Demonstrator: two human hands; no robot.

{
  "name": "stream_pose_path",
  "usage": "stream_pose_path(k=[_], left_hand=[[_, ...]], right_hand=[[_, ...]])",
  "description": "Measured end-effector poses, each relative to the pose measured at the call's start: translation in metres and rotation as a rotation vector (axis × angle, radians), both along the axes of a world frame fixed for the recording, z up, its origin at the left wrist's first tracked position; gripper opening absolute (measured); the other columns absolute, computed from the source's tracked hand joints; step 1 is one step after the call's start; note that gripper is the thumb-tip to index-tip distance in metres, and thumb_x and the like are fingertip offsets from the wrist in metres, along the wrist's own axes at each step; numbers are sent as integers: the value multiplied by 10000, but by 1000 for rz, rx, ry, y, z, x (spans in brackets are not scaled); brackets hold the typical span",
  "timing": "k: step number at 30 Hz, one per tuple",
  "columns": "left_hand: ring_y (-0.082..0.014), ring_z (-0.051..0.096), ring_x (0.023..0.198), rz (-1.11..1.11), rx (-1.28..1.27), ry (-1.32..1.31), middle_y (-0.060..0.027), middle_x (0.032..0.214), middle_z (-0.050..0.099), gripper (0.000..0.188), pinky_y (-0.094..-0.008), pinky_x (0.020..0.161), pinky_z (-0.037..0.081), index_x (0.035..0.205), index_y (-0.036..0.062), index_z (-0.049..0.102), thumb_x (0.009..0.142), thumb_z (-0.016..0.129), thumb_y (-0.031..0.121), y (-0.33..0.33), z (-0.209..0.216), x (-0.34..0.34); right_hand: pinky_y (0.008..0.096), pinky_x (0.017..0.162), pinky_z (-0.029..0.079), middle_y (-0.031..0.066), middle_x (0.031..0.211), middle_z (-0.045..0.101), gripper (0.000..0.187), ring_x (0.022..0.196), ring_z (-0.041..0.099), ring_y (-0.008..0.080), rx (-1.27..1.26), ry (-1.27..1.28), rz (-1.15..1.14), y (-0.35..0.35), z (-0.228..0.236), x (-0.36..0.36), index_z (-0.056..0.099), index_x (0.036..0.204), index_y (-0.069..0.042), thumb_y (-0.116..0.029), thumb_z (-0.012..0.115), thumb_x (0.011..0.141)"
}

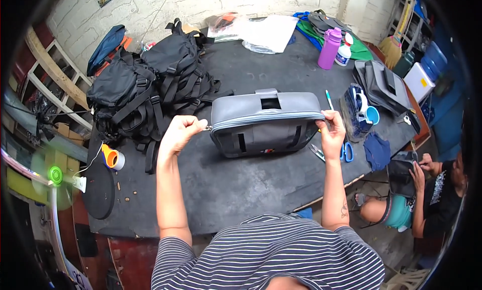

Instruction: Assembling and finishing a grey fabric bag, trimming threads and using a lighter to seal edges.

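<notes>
A dark grey boxy bag (271, 132) stands on the black table in front of me, with a handle and a rectangular opening in its top. A zipper (266, 119) runs along its upper edge and looks closed across the front. At the bag's left corner, my left hand (176, 133) is closed in a pinch on the zipper pull (207, 128). My right hand (332, 134) grips the right upper corner by the zipper's end, thumb in front. Scissors with blue handles (347, 152) lie just beside my right wrist.
Black backpacks (125, 82) are heaped at the left. A purple bottle (329, 49), a spray bottle (344, 51), a clear organizer (355, 114) and grey bags (384, 84) line the right side. A spinning fan (55, 175) stands left. Another person (419, 194) sits at the right, handling a black item.
</notes>
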State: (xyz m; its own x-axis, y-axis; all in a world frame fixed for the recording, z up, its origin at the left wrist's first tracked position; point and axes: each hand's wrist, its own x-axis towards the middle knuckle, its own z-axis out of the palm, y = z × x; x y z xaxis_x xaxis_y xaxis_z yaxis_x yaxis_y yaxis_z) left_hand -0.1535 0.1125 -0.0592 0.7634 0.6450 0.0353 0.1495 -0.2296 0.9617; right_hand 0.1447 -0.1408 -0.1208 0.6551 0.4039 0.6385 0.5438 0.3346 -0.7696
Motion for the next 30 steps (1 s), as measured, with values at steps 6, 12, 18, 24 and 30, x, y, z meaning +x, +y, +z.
stream_pose_path(k=[6,12,18,24,30], left_hand=[[-32,345,580,25,-185,-107,79,572,429,384,-232,557,249,558,108,509,818,711,305,-27,-8,4],[0,359,559,-5,-201,-218,94,603,476,313,-203,536,248,612,112,564,843,705,268,-26,-14,3],[-25,359,595,62,-294,-224,84,596,443,343,-223,582,274,592,117,538,832,708,293,-31,-27,-8],[-37,395,611,35,-421,-284,64,634,479,297,-213,591,297,639,100,563,845,703,262,-29,-39,-4],[-15,380,597,5,-430,-311,84,650,499,258,-203,552,280,692,97,611,844,707,284,-38,-44,3]], right_hand=[[389,890,422,87,1075,579,415,1051,520,289,-251,-787,-106,24,77,-50,659,1053,-110,-113,769,653],[386,783,382,50,960,554,351,896,513,241,-339,-1074,28,66,76,-73,607,966,-105,-201,743,657],[357,682,386,30,697,483,199,667,511,206,-297,-1118,85,71,69,-73,578,796,-83,-188,716,698],[442,843,377,59,985,556,367,921,517,249,-303,-1135,9,68,81,-90,629,953,-85,-343,706,704],[430,819,363,14,848,541,268,894,517,231,-356,-1235,36,83,69,-102,605,818,-92,-283,715,666]])
